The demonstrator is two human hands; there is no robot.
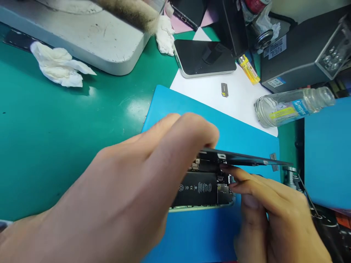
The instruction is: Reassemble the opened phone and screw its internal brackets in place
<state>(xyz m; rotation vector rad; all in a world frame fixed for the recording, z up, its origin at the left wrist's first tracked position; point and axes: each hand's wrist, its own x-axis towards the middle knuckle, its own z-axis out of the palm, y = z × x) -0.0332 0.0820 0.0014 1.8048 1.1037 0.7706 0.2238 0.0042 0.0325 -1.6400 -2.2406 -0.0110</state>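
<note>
An opened phone [203, 190] lies on the blue mat [192, 233], its black battery [197, 188] and inner parts showing. Its dark screen panel [244, 157] is raised at an angle above the body, seen nearly edge-on. My left hand [137, 182] is closed on the panel's left part; its fingertips are hidden behind the knuckles. From the right, my right hand [276, 215] reaches under the panel, two fingertips at the right end of the phone's inside. Its fingers are drawn together, and anything between them is too small to make out.
Another phone [205, 58] lies on white paper [192, 86] at the back, near a small metal plate [224, 90] and a yellow battery-like cylinder [249, 69]. A glass jar [293, 106] and black box [298, 54] stand right. Tissue [59, 65] lies by a white base [109, 47].
</note>
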